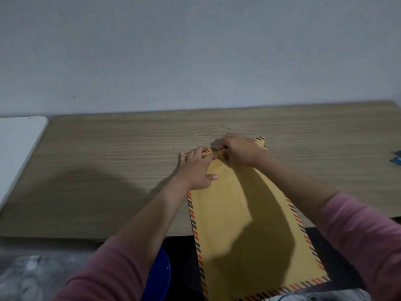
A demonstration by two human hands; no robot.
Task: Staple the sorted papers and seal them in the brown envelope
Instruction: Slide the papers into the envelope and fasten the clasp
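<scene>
A brown envelope [245, 224] with a red and dark striped border lies lengthwise on the wooden table [108, 170], its near end hanging over the table's front edge. My left hand [198, 168] lies flat on the envelope's far left corner, fingers straight along the top edge. My right hand [240, 149] is curled over the middle of that far edge and pinches it; a small dark object shows beneath it. No papers or stapler are visible.
A white surface [19, 148] adjoins the table on the left. A blue object [396, 158] lies at the table's far right edge. A blue round stool [158, 276] stands below the table front. A plain wall rises behind.
</scene>
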